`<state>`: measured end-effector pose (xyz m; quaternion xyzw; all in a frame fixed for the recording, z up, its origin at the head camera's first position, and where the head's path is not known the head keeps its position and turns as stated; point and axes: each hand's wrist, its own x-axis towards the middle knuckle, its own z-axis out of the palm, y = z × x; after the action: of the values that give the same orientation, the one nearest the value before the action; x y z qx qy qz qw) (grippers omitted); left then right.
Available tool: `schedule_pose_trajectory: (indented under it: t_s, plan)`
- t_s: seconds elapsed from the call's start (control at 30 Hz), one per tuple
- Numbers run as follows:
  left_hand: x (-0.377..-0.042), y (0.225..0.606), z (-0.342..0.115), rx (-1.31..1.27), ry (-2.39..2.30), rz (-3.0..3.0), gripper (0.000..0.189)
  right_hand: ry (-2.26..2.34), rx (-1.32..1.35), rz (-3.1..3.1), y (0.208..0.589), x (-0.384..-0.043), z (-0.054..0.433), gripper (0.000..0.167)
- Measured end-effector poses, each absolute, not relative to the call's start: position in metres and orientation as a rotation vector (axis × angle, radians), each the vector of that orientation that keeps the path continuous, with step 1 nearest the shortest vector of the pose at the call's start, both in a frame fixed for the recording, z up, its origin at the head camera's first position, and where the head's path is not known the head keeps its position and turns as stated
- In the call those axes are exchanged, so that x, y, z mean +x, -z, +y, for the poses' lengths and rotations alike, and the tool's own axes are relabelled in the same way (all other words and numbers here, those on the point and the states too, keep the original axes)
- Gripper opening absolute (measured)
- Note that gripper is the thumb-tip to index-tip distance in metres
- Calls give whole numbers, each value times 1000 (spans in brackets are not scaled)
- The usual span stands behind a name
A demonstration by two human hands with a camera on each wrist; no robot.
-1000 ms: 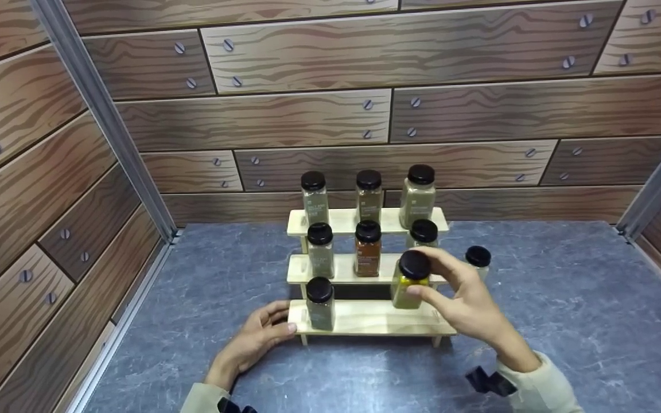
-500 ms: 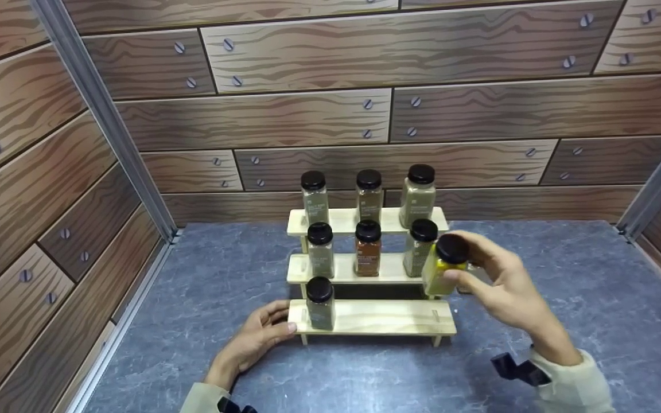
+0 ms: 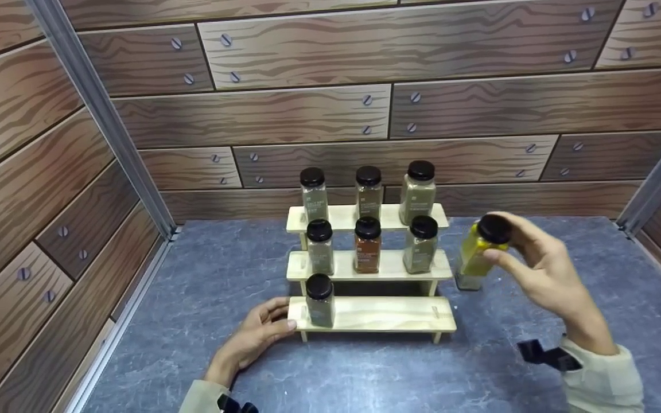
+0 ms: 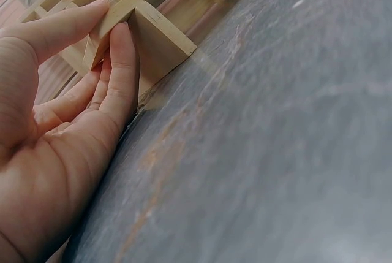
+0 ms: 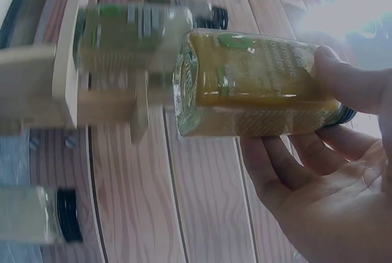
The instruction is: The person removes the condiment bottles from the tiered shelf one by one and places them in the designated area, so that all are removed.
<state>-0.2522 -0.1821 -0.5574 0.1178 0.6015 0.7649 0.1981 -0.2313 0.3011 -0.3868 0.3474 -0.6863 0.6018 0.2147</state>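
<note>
A spice jar with yellow contents (image 3: 474, 258) is in the air off the right side of the three-tier wooden rack (image 3: 388, 312), tilted slightly, black lid uppermost. The right grip (image 3: 551, 275) grasps it high up, thumb pressed on the near side close to the lid and fingers round the far side; the right wrist view shows the glass base projecting free. Holding it near the top probably keeps the fingers away from neighbouring jars. That forearm slants in from the lower right, the wrist raised above the counter (image 3: 342, 373).

Beyond the lifted jar, the base of a second jar (image 3: 468, 282) shows on the counter; its top is hidden in the head view.

The left grip (image 3: 253, 335) pinches the left end of the rack's lowest shelf between thumb and fingers, low and close to the counter, presumably to brace the light frame against knocks.

Three jars stand on the top shelf and three on the middle one, including a red-orange jar (image 3: 368, 252) at its centre. A single jar (image 3: 321, 304) stands at the left of the lowest. The stepped, spaced layout seems meant to leave each front visible. Wood-patterned panels (image 3: 302, 115) rise behind.
</note>
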Motion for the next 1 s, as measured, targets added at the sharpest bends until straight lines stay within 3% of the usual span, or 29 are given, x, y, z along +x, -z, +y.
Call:
schedule_pose_trajectory:
  t_s: [1.0]
  plan:
    - [-252,558,-183,343,-2137,1683,71,-1764,605,-2008,437,-268,377,53]
